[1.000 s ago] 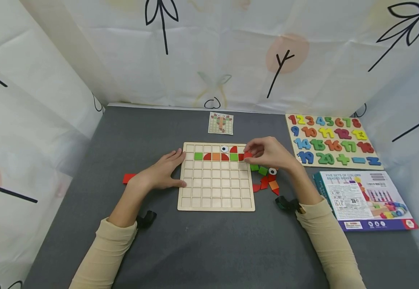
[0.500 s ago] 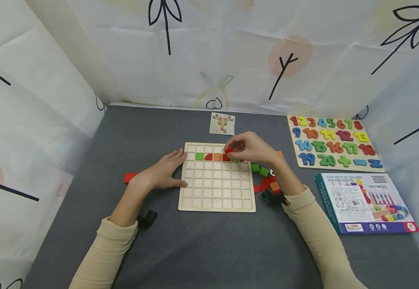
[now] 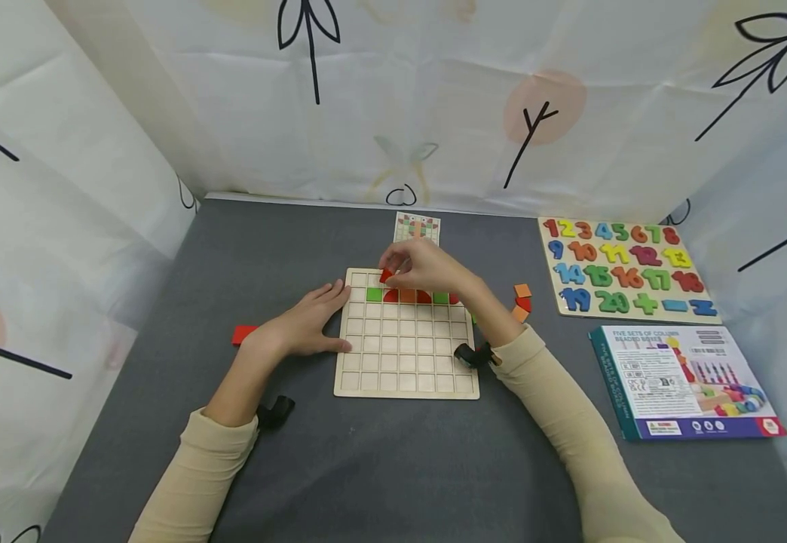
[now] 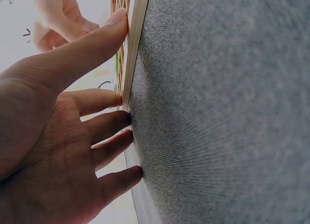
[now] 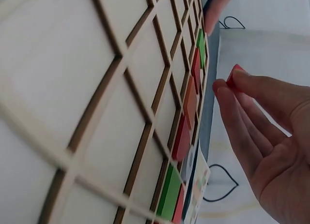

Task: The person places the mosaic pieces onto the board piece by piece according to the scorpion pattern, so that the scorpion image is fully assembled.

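Note:
A pale wooden grid board (image 3: 407, 354) lies on the table, with a row of green, red and orange tiles near its far edge. My left hand (image 3: 308, 320) rests at the board's left side, fingers straight, thumb touching the rim in the left wrist view. Between thumb and fingertips, my right hand (image 3: 424, 264) pinches a small red tile (image 3: 385, 276) over the far row of cells. In the right wrist view that red tile (image 5: 235, 74) shows at the fingertips, apart from the board. The right hand hides part of the far row and of the picture card (image 3: 417, 224).
A red piece (image 3: 243, 334) lies left of the board, beside the left wrist. Loose orange and red tiles (image 3: 522, 303) sit to the right, partly behind the right forearm. A number board (image 3: 617, 264) and a boxed set (image 3: 692, 381) stand farther right.
My right hand has moved leftward across the board's far side, carrying the red tile from the right edge. It now overlaps the picture card. The left hand has stayed in place.

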{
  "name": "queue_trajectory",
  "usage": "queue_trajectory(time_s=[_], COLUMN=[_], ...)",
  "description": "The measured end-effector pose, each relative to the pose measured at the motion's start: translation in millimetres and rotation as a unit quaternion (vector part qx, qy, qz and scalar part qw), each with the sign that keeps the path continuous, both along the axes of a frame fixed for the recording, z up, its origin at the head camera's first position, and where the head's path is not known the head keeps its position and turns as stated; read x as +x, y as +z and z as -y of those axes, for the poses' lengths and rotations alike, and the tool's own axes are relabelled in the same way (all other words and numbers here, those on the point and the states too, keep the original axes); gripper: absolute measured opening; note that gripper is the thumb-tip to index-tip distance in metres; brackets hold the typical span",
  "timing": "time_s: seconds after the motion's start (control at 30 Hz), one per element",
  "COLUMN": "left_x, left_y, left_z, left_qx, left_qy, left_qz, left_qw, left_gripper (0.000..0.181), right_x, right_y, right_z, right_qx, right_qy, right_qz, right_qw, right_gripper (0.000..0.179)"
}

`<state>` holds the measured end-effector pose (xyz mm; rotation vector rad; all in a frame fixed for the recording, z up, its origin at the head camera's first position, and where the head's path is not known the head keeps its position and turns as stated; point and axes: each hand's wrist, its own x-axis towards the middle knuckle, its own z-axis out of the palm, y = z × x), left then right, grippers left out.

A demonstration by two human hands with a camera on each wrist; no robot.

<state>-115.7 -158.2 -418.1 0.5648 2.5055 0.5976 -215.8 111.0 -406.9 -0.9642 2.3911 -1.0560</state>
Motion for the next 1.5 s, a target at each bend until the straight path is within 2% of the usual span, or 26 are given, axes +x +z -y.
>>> queue_trajectory(time_s=[0.23, 0.5, 0.77, 0.97, 1.23, 1.5], left_x=[-0.1, 0.1, 0.1, -0.5, -0.5, -0.7], left_y=[-1.4, -2.2, -1.3, -1.7, -0.4, 0.2], left_z=[0.7, 0.3, 1.2, 1.7, 1.0, -0.3], left_qx=[0.005, 0.005, 0.009, 0.008, 0.004, -0.001], left_qy=[-0.002, -0.003, -0.004, -0.005, -0.002, 0.001], left_qz=[-0.003, -0.004, -0.006, -0.006, -0.006, -0.006], left_qw=[1.0, 1.0, 0.9999, 0.9999, 1.0, 1.0], left_gripper=[0.104, 0.105, 0.105, 0.105, 0.105, 0.105], right_x=[-5.4, -7.6, -4.9, -2.8, 5.4, 26.8], right_y=[-5.9, -11.7, -10.6, -7.8, -1.9, 13.2], right_z=[23, 32, 37, 38, 20, -18], right_qx=[0.042, 0.066, 0.093, 0.091, 0.048, 0.03], right_qy=[-0.011, -0.016, -0.054, -0.051, -0.04, -0.054], right_qz=[-0.042, -0.061, -0.063, -0.052, -0.024, -0.019], right_qw=[0.9982, 0.9958, 0.9922, 0.9932, 0.9977, 0.9979], right_gripper=[0.018, 0.011, 0.009, 0.011, 0.012, 0.01])
